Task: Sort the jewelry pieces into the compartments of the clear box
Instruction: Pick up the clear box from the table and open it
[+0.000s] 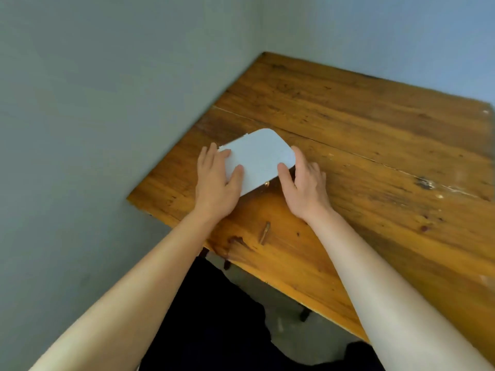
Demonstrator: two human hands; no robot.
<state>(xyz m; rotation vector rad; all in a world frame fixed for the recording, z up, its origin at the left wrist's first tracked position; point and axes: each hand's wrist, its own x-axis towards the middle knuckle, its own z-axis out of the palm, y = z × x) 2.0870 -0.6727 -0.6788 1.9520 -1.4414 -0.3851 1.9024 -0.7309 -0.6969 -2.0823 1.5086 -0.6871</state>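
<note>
Head view: a wooden tabletop (348,145) fills the right and middle, set into a corner where two pale walls (107,89) meet. Its left edge runs diagonally from the far corner down to a near-left corner; its near edge runs down to the right, chipped and worn where it passes under the left forearm. Wide bare wood lies to the right of and beyond the hands; a long crack crosses the boards, with a scuffed pale patch well to the right. To the left there is little room, as the box sits near the left edge.

The box (259,156) rests on the tabletop, between the hands. Only its white, rounded-corner top face shows, so its lid appears closed; the compartments and anything inside are hidden. A small gold clasp or bead (266,183) shows at its near edge, too small to tell which.

The left hand (217,180) lies on the box's left end, fingers spread flat over the top and thumb on its surface, pressing rather than clenched. The right hand (305,183) cups the right end, thumb on top and fingers wrapped down the far side, so this grip holds the box. Both forearms are bare. Dark clothing (214,317) and grey floor show below the near edge.
</note>
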